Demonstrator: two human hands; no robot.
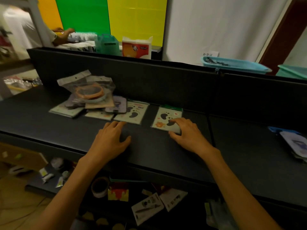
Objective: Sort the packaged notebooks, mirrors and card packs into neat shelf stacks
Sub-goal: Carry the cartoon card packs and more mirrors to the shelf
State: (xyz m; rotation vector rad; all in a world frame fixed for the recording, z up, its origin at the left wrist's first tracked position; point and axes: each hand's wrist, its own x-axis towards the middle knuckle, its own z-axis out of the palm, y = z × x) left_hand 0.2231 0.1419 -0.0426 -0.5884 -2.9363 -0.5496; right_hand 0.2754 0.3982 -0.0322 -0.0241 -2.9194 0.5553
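Both hands lie on a dark shelf point(149, 151) backed by a low dark panel. The left hand point(111, 140) rests flat and open on the bare shelf surface, fingers spread, its fingertips just short of a footprint-patterned packaged notebook point(132, 112) that lies flat beside a loose pile. The right hand point(186, 131) is also open, with fingers spread over the near right corner of a second footprint notebook point(166, 117), pressing on it rather than gripping it; this pack lies apart, to the right of the first, with a strip of bare shelf between them.

The pile point(86, 100) sits to the far left: flat packs overlapping at odd angles, topped by clear bags holding a round orange-rimmed mirror point(90, 92). At the right edge, well apart, another stack of purple-toned packs point(294, 143) lies on the shelf. Beyond the panel stand a blue basket point(235, 66) and a red-and-white packet point(137, 47). Below the shelf, assorted small goods are scattered on a lower level point(146, 208).
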